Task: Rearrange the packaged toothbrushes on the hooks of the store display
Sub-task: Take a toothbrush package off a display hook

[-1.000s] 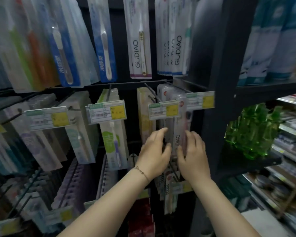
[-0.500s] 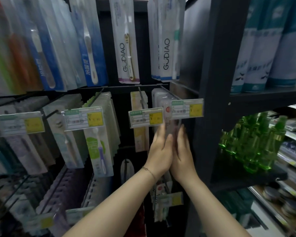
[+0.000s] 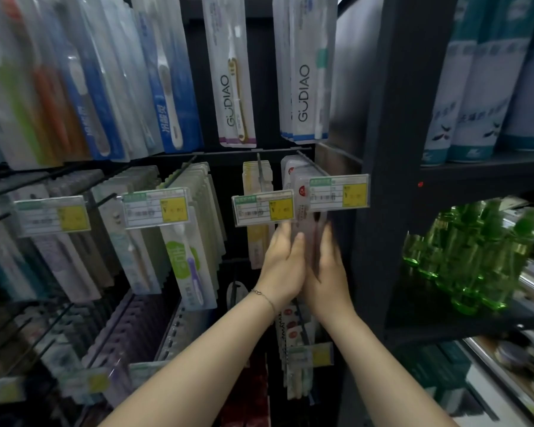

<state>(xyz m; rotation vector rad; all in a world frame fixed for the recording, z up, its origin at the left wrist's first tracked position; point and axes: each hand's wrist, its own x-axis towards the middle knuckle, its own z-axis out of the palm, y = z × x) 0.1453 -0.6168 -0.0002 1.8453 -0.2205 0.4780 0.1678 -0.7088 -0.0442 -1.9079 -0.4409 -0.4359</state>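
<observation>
— Where to find the packaged toothbrushes [image 3: 301, 208]?

— Hanging on the rightmost hook [image 3: 310, 164] of the middle row, partly behind the price tag [image 3: 339, 192], sandwiched between the left hand [image 3: 282, 266] and the right hand [image 3: 329, 272].

— Gripping or only pressing?

— Pressing, by the look of it. Fingers straight and flat on both sides, no curling round the packs. Blurred on the right, though, so hard to swear to.

— How to do it well?

— Square the stack with even pressure from both palms, then slide it along the hook as one block. Watch the hang-holes up top. Avoid twisting, or risk popping the front pack off the tip. Lift the tag aside only if needed.

— Anything in the way?

— Plenty, close by. Mind the neighbouring tag [image 3: 262, 208], touching or all but touching the left fingertips, with yellow packs [image 3: 250, 180] hanging just behind it. Mind too the black upright [image 3: 379, 211] just beside the right hand, with little room for knuckles there. Below the wrists, more packs [image 3: 290, 331] on a lower hook. Farther right, green bottles [image 3: 475, 257] on a shelf, well apart and no bother.
</observation>
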